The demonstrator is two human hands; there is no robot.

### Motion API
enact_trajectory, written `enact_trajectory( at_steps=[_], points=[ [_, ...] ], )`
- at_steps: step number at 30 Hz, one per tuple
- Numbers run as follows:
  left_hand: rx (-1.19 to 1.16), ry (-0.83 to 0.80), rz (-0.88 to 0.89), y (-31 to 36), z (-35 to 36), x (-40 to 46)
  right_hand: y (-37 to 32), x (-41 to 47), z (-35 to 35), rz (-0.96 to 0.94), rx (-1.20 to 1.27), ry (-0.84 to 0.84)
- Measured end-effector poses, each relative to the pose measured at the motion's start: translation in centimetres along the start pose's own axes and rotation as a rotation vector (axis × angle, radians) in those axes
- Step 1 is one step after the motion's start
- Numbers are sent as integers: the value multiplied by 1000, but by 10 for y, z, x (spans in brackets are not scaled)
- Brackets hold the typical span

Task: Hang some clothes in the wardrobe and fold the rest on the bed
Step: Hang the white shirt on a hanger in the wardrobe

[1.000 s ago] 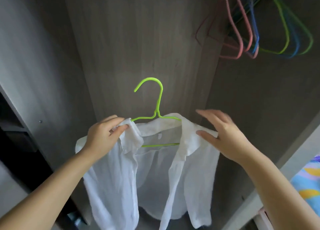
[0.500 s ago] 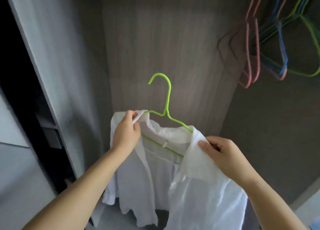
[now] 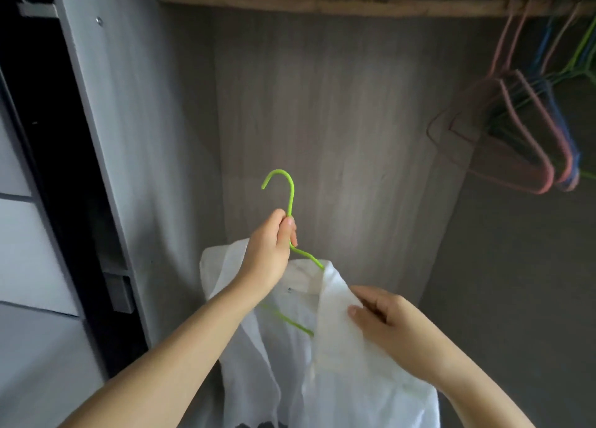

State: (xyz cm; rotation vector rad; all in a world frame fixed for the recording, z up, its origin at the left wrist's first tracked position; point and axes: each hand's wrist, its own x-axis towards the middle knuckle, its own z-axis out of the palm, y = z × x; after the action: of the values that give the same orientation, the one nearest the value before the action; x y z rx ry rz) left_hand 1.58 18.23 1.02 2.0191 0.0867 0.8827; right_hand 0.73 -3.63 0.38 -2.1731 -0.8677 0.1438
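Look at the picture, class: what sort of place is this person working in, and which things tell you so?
Most likely the inside of a bedroom wardrobe. A wooden rail runs across the top, empty coloured hangers hang from it, and the left hand holds a green hanger carrying a white shirt.

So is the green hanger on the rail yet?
No. The left hand grips the green hanger by its neck, its hook free in the air well below the rail.
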Motion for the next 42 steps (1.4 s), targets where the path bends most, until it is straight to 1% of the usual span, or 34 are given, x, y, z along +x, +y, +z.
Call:
enact_trajectory(
  at_steps=[2,3,5,8,10,12,15,17,19,21,24,27,29,32,34,37,40,42],
  points=[
    [-44,16,8,-9,-9,27,-4,2,-2,-45,-81,-15],
    [-69,26,11,-13,-15,41,-8,5,-1,-49,-106,12],
    [-149,33,7,-19,-29,72,-25,23,6,-43,-103,133],
    [-236,54,-76,-13,-36,96,-45,50,21,-43,-51,327],
    [-198,63,-115,-17,-45,108,-66,81,39,-62,-23,416],
    [-220,14,-161,-19,-55,116,-88,116,54,-76,31,493],
    [-468,-85,-242,-18,-75,132,-121,169,66,-129,120,575],
    [-480,-122,-194,-14,-94,157,-147,204,69,-163,145,606],
    [-482,-109,-142,-8,-113,189,-173,239,66,-194,153,629],
    [-514,-77,-127,1,-128,217,-196,267,61,-219,144,654],
    [-618,24,-115,11,-138,243,-217,292,57,-261,106,662],
    [-647,79,-99,13,-140,252,-220,299,59,-280,76,673],
    [-620,77,-76,9,-137,254,-215,298,60,-303,48,703],
    [-577,38,7,6,-137,256,-212,295,60,-353,68,740],
    [-527,27,12,10,-141,266,-217,299,55,-371,69,740],
    [-539,23,-95,17,-153,278,-233,311,45,-325,64,658],
    [-590,34,-119,8,-157,267,-239,319,48,-273,-27,529],
    [-620,73,-126,-2,-158,261,-237,320,59,-261,-37,455]
  ],
)
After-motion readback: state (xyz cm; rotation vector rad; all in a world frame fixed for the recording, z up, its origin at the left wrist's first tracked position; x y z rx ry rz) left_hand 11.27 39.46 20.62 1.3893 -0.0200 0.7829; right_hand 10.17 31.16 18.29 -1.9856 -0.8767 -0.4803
